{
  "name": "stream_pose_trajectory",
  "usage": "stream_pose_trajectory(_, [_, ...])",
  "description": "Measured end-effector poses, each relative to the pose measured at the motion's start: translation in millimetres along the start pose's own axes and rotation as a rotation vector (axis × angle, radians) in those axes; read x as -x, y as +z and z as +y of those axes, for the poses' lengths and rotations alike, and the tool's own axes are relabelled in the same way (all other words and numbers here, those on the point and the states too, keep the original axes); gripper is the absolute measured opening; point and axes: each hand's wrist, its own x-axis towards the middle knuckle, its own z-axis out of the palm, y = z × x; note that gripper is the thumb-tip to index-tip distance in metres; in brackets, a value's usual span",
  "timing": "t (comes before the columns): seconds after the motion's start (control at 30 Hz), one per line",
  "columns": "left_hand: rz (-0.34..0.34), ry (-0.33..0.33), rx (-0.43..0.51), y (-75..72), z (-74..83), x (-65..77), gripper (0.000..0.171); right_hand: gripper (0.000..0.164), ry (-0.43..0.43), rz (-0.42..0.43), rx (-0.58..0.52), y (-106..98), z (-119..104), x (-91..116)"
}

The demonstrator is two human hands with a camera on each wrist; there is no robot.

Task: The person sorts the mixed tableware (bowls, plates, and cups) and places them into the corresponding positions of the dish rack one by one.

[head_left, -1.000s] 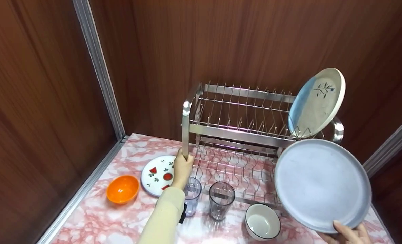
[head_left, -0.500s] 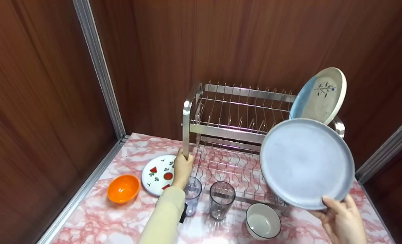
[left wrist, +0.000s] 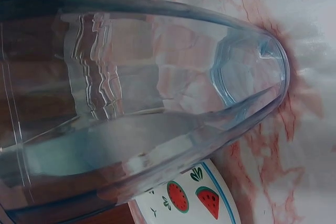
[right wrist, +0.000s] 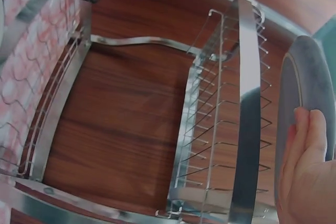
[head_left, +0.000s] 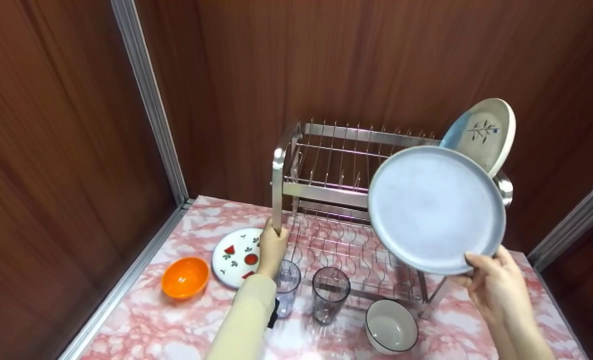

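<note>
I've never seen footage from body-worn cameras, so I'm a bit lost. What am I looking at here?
There's no machine: a person works with two bare hands. The wide picture comes from a camera on the head, the other two from one on each wrist. The left hand grips a metal dish rack; the right hand holds a grey plate by its edge. A blue-and-cream plate stands tilted on the rack's upper tier. On the pink marbled surface are an orange bowl, a watermelon-patterned plate, a bluish tumbler, a grey tumbler and a white bowl.
</note>
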Motion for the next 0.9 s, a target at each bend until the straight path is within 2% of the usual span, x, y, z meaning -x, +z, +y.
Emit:
stream_pose_trajectory(0.1, [-0.010,0.007,0.007,-0.4,0.5,1.8,0.007,0.053,0.036,0.006,0.020,6,-5,-9])
stream_pose_trajectory(0.17, [-0.012,0.010,0.003,-0.8,1.1,2.2,0.007,0.057,0.047,-0.003,0.007,9,-8,-15])
stream_pose_trajectory(0.2, [-0.012,0.012,-0.002,-1.0,1.5,2.3,0.007,0.057,0.050,-0.007,0.003,10,-10,-18])
stream_pose_trajectory(0.37, [-0.019,-0.003,-0.018,-2.0,2.5,1.3,0.011,0.033,0.063,-0.021,-0.008,18,-14,-31])
stream_pose_trajectory(0.57, [-0.021,-0.007,-0.040,-1.2,2.6,0.0,0.011,0.023,0.122,0.031,0.019,24,-26,-47])
stream_pose_trajectory(0.7, [-0.024,-0.013,-0.038,-0.9,1.3,-0.7,0.011,0.023,0.149,0.070,0.043,27,-35,-59])
stream_pose_trajectory(0.77, [-0.021,-0.013,-0.043,-0.9,0.7,-0.9,0.009,0.028,0.153,0.088,0.070,28,-40,-65])
stream_pose_trajectory(0.8, [-0.019,-0.013,-0.047,-0.9,0.4,-0.9,0.008,0.035,0.158,0.094,0.083,29,-43,-68])
stream_pose_trajectory(0.9, [-0.015,-0.013,-0.053,-1.1,0.4,-0.6,0.008,0.038,0.160,0.106,0.117,31,-50,-76])
